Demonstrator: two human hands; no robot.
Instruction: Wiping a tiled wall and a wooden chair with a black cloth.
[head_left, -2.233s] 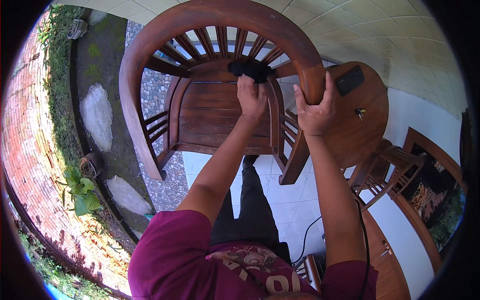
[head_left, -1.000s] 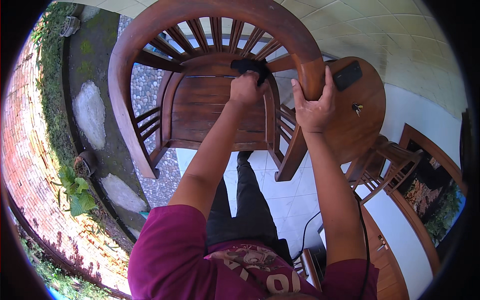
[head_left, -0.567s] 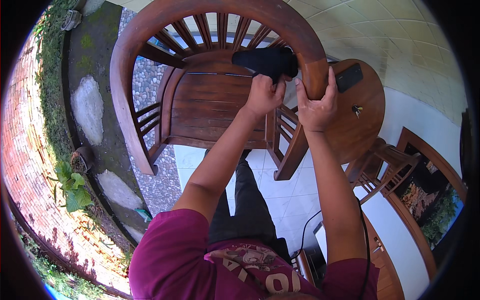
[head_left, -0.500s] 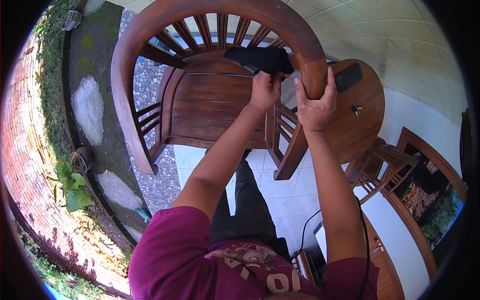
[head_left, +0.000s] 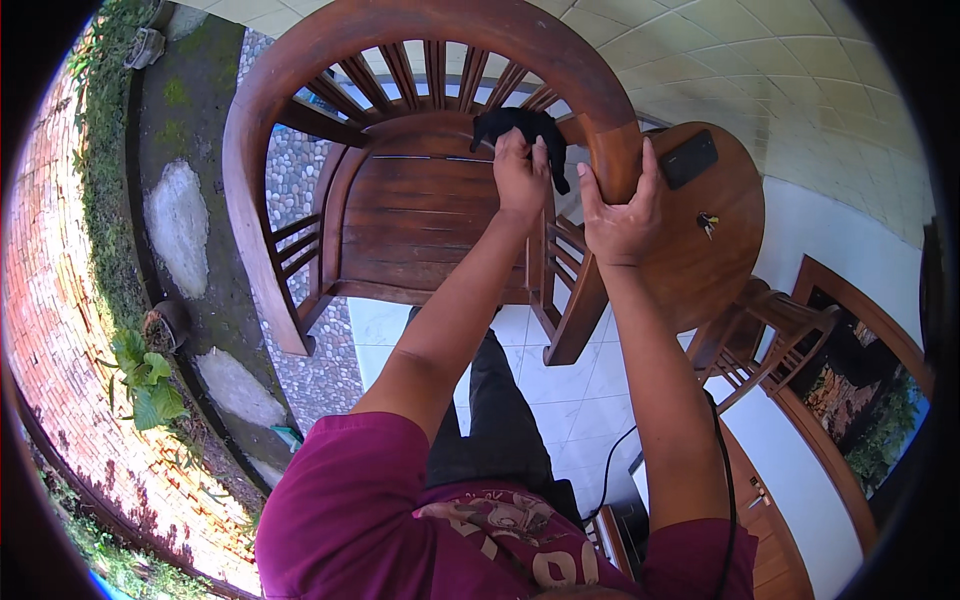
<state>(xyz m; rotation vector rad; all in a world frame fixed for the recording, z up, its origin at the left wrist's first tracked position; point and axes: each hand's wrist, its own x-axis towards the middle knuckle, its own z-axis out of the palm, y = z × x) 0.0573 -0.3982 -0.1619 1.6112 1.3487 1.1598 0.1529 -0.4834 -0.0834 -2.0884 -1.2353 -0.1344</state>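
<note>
In the head view, taking the picture as a dial, the black cloth [head_left: 555,165] lies between twelve and one o'clock, at the back corner of the wooden armchair's [head_left: 430,220] slatted seat. Part of it bunches up against the back and one end hangs down toward five o'clock from the bunch. The left hand [head_left: 521,180] reaches up to it from seven o'clock, palm down, the fingers bent and laid on the cloth; whether they pinch it or only press it I cannot tell. The right hand [head_left: 622,232], at two o'clock, grasps the rounded end of the chair's curved rail, thumb along one side and fingers along the other.

Just beside that hand, between two and three o'clock, stands a round wooden table [head_left: 728,262]. A dark phone [head_left: 690,159] lies on it toward one o'clock of its top, with a small bunch of keys [head_left: 707,223] nearer its middle. Past three o'clock is a second wooden chair [head_left: 775,318]. White floor tiles [head_left: 590,412] show at five o'clock, crossed by a black cord [head_left: 606,480]. At ten o'clock runs a pebbled strip [head_left: 292,185], and between eight and nine grows a leafy plant [head_left: 150,385].
</note>
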